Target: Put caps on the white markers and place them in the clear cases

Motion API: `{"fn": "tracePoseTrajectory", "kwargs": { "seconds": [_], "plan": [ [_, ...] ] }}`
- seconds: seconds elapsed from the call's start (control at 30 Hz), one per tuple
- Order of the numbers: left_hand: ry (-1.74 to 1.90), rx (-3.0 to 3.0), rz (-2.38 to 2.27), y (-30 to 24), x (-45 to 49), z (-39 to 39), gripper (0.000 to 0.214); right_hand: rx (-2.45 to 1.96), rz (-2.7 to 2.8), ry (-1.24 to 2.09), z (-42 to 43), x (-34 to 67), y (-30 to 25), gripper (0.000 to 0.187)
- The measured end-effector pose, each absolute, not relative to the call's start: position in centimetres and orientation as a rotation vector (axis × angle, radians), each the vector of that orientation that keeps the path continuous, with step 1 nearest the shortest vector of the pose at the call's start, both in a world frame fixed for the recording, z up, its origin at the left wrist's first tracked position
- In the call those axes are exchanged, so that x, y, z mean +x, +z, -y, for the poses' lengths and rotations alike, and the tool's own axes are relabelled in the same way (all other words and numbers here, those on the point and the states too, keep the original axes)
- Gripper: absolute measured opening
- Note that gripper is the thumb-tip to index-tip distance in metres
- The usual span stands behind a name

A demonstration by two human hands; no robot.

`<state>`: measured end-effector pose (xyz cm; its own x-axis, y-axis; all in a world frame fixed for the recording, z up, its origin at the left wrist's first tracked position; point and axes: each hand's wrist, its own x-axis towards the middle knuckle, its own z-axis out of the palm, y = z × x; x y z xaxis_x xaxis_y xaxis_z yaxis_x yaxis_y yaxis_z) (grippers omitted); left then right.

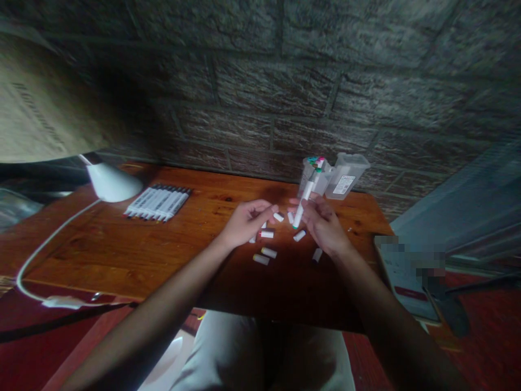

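Observation:
My left hand (251,221) pinches a small white marker cap (278,216) between thumb and fingers, just above the table. In my right hand (323,222) is a white marker (303,205) with green ends, held at a slant. Several loose caps lie on the wood below and between my hands: a red-marked cap (267,234), a yellow-marked cap (261,259) and a plain white cap (299,235) among them. Another cap (317,254) rests under my right wrist. A few caps near my left fingers are partly hidden.
A row of markers (158,203) lies on the wooden table (195,260) at left, beside a white lamp base (112,182) with its cord. Behind my right hand stand a clear container (321,182) of markers and another clear container (347,176). A stone wall (260,103) rises behind.

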<state>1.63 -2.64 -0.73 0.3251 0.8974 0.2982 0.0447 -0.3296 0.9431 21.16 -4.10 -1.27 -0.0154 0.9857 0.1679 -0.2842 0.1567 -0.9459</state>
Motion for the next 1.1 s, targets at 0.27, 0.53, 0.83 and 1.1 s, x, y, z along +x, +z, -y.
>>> {"fn": "tracePoseTrajectory", "kwargs": {
  "seconds": [0.27,0.53,0.83,1.1],
  "plan": [
    [1.319,1.595,-0.907,-0.9,0.9,1.9,0.029,-0.968,1.535,1.033,4.5,21.4,-2.4,0.031],
    [1.318,1.663,-0.898,-1.3,1.1,2.0,0.028,-1.319,1.884,0.386,4.8,21.6,-1.9,0.037],
    [1.321,1.800,-0.904,-1.5,1.2,2.0,0.033,-1.479,2.103,0.040,3.7,22.5,-2.4,0.040],
    [1.277,1.874,-0.938,-2.2,1.5,1.9,0.035,-1.514,2.146,-0.137,3.6,21.4,-2.9,0.038]
  ]
}}
